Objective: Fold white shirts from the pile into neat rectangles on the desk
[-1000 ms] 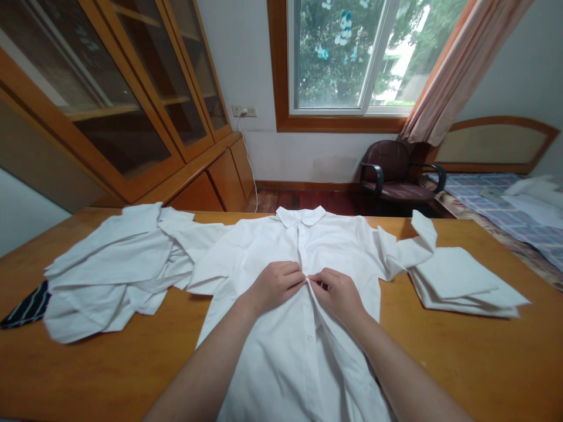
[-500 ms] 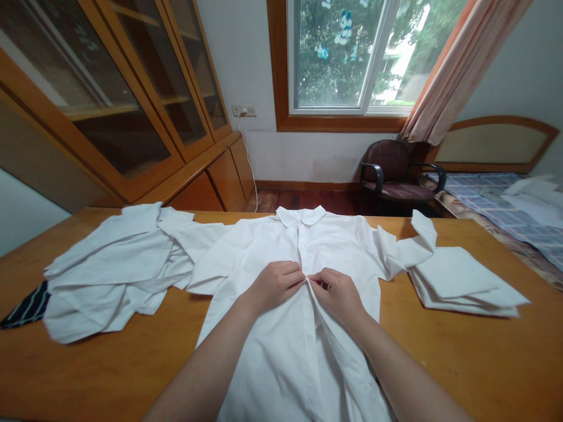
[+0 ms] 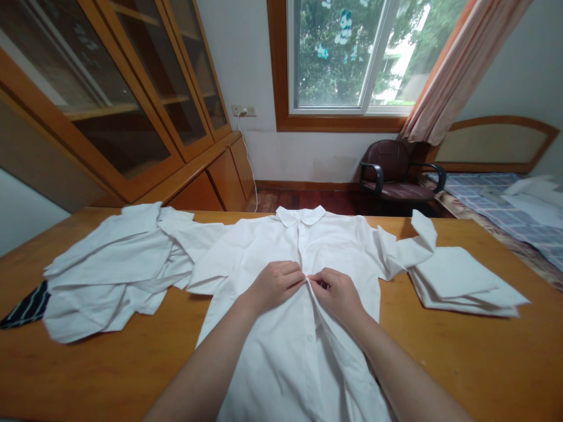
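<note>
A white button-up shirt (image 3: 303, 346) lies flat on the wooden table (image 3: 461, 363), collar away from me. My left hand (image 3: 275, 284) and my right hand (image 3: 336, 292) meet at the shirt's front placket near mid-chest. Both hands are closed, each pinching one edge of the placket between fingers and thumb. What lies between the fingertips is hidden. The shirt's right sleeve (image 3: 409, 246) sticks up, crumpled, toward the folded stack.
A heap of unfolded white shirts (image 3: 109, 269) lies at the left, with a dark striped cloth (image 3: 26, 308) at its edge. A stack of folded white garments (image 3: 461, 281) sits at the right. Behind the table are a glass-door cabinet (image 3: 132, 99), a dark chair (image 3: 396, 173) and a bed (image 3: 505, 205).
</note>
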Motion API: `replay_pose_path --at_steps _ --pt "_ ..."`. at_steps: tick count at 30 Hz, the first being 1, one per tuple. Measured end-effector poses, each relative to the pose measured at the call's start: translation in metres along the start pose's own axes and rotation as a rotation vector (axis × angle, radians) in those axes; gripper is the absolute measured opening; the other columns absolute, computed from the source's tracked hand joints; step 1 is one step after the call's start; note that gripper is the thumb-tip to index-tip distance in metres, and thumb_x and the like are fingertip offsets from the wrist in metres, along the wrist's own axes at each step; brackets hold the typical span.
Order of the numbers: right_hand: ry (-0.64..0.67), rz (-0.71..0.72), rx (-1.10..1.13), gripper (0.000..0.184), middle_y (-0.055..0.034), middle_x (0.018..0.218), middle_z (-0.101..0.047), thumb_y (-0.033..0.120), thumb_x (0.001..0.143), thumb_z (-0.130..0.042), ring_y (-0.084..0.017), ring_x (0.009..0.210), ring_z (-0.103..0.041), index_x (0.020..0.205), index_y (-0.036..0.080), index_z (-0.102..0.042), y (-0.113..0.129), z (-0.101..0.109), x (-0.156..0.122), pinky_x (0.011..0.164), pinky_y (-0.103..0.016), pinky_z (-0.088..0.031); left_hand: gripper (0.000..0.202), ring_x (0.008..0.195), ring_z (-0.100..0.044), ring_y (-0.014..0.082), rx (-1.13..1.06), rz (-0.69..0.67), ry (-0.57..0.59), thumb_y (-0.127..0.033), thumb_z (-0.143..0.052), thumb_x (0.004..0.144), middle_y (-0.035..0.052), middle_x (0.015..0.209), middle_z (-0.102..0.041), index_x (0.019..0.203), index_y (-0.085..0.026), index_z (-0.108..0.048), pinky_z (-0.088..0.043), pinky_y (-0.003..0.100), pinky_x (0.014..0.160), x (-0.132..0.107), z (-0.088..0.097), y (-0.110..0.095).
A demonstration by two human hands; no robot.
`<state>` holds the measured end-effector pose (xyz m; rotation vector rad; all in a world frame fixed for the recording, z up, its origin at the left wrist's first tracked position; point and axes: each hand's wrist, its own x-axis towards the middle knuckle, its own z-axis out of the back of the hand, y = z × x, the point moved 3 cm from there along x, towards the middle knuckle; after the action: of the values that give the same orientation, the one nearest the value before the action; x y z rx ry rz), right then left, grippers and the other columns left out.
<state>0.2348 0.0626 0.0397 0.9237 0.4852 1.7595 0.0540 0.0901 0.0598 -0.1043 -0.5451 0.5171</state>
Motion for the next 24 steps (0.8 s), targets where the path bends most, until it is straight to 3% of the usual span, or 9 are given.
replay_pose_path --at_steps 24 --pt "0.009 -0.091 0.041 0.01 -0.0012 0.073 -0.074 0.023 0.084 -0.069 -0.016 0.065 -0.067 0.077 0.021 -0.077 0.0005 -0.0003 0.0011 0.064 -0.026 -0.048 0.023 0.077 -0.061 0.0156 -0.002 0.015 -0.015 -0.026 -0.047 0.102 0.0033 0.082 -0.063 0.089 -0.019 -0.065 -0.049 0.029 0.072 -0.0004 -0.0002 0.0"
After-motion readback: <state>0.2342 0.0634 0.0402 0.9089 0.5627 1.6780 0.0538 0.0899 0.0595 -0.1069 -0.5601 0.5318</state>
